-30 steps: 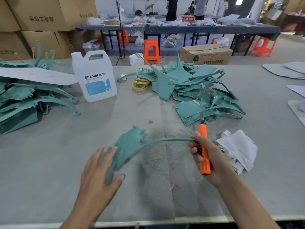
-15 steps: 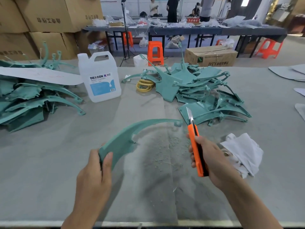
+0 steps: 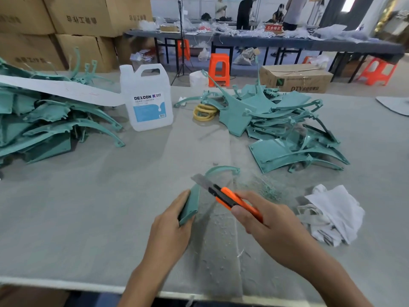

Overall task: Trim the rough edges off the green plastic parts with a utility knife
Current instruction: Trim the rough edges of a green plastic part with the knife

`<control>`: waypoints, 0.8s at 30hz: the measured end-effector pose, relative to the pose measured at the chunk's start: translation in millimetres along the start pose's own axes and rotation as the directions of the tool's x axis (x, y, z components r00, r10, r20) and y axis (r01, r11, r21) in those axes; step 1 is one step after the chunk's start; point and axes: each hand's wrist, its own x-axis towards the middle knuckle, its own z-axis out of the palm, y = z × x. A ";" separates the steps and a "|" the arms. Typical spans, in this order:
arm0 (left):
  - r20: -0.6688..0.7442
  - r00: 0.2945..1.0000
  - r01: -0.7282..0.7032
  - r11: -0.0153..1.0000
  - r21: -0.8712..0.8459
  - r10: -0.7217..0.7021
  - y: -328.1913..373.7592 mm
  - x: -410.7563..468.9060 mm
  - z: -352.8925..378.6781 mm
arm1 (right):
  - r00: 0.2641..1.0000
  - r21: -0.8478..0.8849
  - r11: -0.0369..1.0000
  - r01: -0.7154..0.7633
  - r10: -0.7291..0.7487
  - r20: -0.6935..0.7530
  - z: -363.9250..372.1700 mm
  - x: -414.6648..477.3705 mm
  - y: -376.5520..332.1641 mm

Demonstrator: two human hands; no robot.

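My left hand (image 3: 170, 227) grips the wide end of a curved green plastic part (image 3: 192, 202), held on edge above the grey table, its thin arm arching away to a small tab. My right hand (image 3: 263, 222) holds an orange utility knife (image 3: 232, 199) with the blade out. The blade tip lies at the part's inner edge just above my left thumb. A heap of green parts (image 3: 285, 127) lies at the right rear and another stack (image 3: 44, 125) at the far left.
A white DEXCON jug (image 3: 147, 98) stands behind the work spot. Yellow rings (image 3: 204, 111) lie beside the right heap. White rags (image 3: 332, 213) sit right of my right hand. Green shavings (image 3: 267, 191) are scattered on the table (image 3: 88, 207). Boxes, stools and people are in the background.
My left hand took hold of the part's wide end, lifted it and turned it on edge. My right hand swung the knife from pointing away to pointing left, blade against the part.
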 end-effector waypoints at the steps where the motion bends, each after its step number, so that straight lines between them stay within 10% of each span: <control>1: -0.002 1.000 0.009 1.000 0.013 -0.009 0.5 0.4 0.1 | 1.000 -0.033 0.999 0.008 -0.007 0.024 0.5 -2.8 1.7; 24: 0.072 0.996 0.043 0.995 0.088 -0.049 3.6 -5.3 5.2 | 0.999 -0.435 0.900 -0.035 0.013 -0.053 -1.8 79.1 32.3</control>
